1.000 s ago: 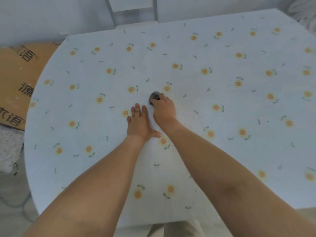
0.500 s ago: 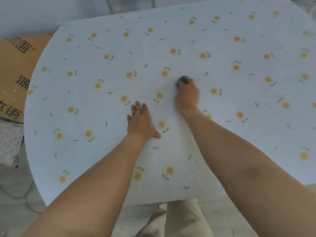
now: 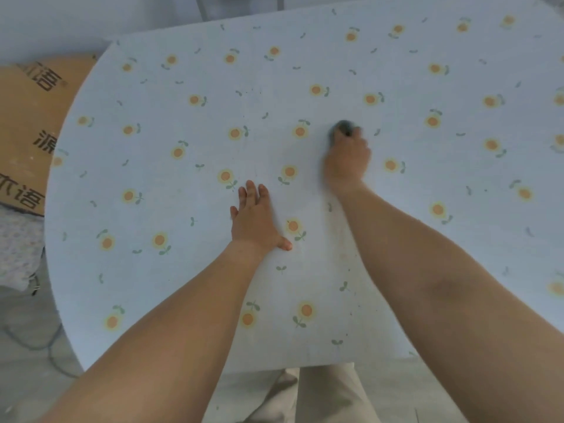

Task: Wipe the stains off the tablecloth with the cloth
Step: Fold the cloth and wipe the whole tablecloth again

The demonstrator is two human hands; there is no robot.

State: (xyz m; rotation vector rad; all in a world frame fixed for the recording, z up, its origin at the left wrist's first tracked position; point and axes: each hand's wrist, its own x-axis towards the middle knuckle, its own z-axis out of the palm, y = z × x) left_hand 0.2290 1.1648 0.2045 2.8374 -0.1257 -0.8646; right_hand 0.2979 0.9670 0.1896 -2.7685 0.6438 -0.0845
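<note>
A pale blue tablecloth [image 3: 427,254] printed with small orange flowers covers the whole table. My right hand [image 3: 348,161] is closed over a small dark grey cloth [image 3: 343,127], pressing it on the tablecloth near the middle; only the cloth's far end shows past my fingers. My left hand [image 3: 254,222] lies flat, palm down, fingers spread, a little nearer and to the left. Faint brownish smears and dark specks [image 3: 346,257] mark the tablecloth between my forearms.
A brown cardboard box [image 3: 27,123] with printed characters stands off the table's left edge, with patterned fabric [image 3: 15,245] below it. A metal chair frame [image 3: 241,7] sits beyond the far edge. My trouser legs [image 3: 320,395] show under the near edge.
My right hand has slid the dark cloth to the right across the tablecloth, away from my left hand. My left hand has stayed flat in the same spot.
</note>
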